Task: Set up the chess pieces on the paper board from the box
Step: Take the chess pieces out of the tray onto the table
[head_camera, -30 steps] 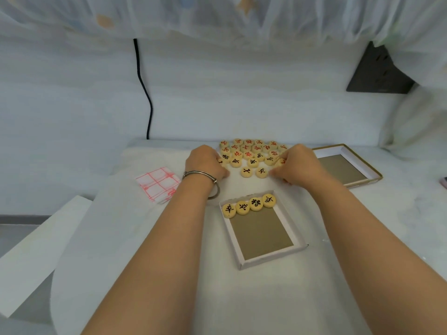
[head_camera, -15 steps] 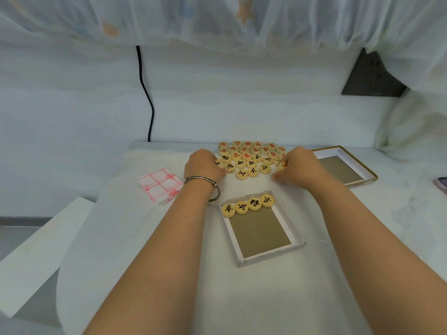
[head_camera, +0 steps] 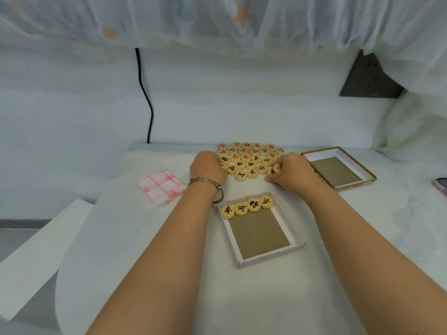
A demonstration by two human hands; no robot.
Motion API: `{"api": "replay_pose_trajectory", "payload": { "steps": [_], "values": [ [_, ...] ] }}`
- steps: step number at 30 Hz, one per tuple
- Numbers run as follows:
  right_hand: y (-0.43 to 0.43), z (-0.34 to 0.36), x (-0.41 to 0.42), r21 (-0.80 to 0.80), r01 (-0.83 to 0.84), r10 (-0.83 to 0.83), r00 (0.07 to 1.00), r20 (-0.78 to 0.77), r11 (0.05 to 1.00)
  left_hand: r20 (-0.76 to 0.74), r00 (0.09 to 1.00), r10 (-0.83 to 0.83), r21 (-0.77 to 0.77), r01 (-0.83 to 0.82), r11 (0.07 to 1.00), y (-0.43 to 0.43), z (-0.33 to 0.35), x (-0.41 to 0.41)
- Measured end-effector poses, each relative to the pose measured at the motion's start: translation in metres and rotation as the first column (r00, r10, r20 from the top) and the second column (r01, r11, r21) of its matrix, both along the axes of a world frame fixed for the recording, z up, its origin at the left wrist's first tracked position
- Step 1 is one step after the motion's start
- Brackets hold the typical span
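Note:
Several round cream chess pieces (head_camera: 249,160), marked red or black, lie bunched at the table's far middle. My left hand (head_camera: 208,168), with a metal bangle on its wrist, presses against the bunch's left edge; its fingertips are hidden. My right hand (head_camera: 290,172) is at the bunch's right edge and pinches a tilted red-marked piece (head_camera: 278,167). The open white box tray (head_camera: 296,240) lies nearer to me, with a row of black-marked pieces (head_camera: 248,206) along its far wall. The folded paper board (head_camera: 160,187), white with red lines, lies to the left.
The box lid (head_camera: 367,175), gold-edged, lies open side up at the right. A phone's corner (head_camera: 441,187) shows at the far right edge. A black cable (head_camera: 147,110) runs down the wall behind the table. The table's left edge drops off near the folded paper.
Both hands have pushed the loose front pieces back, so the bunch is tighter. My right hand has lifted a red-marked piece at the right edge.

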State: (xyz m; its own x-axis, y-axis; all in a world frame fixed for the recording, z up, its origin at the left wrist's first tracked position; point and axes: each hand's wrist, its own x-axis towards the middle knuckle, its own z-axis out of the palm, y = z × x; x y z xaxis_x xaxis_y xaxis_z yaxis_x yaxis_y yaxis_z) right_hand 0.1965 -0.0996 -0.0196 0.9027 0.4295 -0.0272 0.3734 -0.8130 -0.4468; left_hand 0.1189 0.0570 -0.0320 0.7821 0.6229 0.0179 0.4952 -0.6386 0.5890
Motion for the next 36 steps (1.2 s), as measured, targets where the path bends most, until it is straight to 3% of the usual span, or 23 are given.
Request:
{"api": "replay_pose_trajectory", "payload": {
  "steps": [9,18,25,28,32,36],
  "values": [
    [-0.019,0.001,0.010,0.012,0.091,-0.091,0.995,-0.036,0.996,-0.033,0.996,-0.080,0.142,0.084,0.986,0.000,0.001,-0.004],
    [-0.021,-0.004,0.014,0.049,0.102,-0.099,0.993,-0.057,0.994,0.055,0.996,-0.071,0.091,0.065,0.994,-0.003,0.012,-0.004],
    [-0.021,-0.007,0.014,0.097,0.097,-0.102,0.994,0.044,0.991,-0.010,0.929,-0.370,-0.062,0.369,0.927,-0.020,0.014,-0.004],
    [-0.022,-0.012,0.013,0.151,0.116,-0.140,0.977,0.160,0.982,-0.020,0.923,-0.384,-0.064,0.382,0.922,-0.021,0.013,-0.004],
    [-0.023,-0.032,0.002,0.090,0.077,-0.104,0.934,0.341,0.993,0.003,0.923,-0.385,-0.061,0.385,0.921,-0.022,0.013,-0.003],
    [-0.030,-0.043,-0.010,0.197,0.000,-0.072,0.929,0.362,0.980,0.037,0.918,-0.394,-0.076,0.396,0.915,-0.023,0.013,-0.003]
  ]
}}
